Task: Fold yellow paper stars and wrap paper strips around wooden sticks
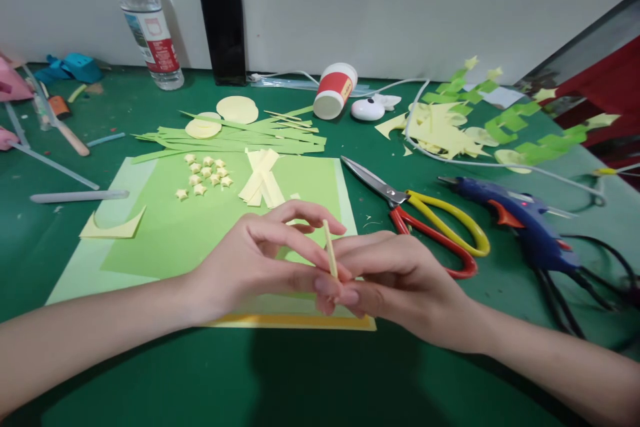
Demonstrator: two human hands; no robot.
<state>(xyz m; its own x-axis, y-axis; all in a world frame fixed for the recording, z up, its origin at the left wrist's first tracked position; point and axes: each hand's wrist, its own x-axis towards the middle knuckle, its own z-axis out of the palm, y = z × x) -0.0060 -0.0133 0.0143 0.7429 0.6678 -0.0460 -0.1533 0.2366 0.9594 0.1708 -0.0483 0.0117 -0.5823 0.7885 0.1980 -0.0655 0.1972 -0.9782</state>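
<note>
Between the fingertips of both hands stands a narrow pale-yellow paper strip (329,248), seen nearly edge-on. My left hand (280,250) pinches it from the left with thumb and index finger. From the other side my right hand (400,273) closes its thumb and fingers on its lower end, which the fingers partly hide. Below the hands lie green paper sheets (165,227). On them rest several small folded paper stars (206,172) and a crossed pile of pale-yellow strips (261,179).
Scissors (395,197) and a blue glue gun (520,213) with cables lie to the right. Behind are green paper strips (240,139), a tipped paper cup (335,90), a phone (221,27) and a bottle (150,27). Paper scraps (440,130) and curled green streamers (545,143) lie back right.
</note>
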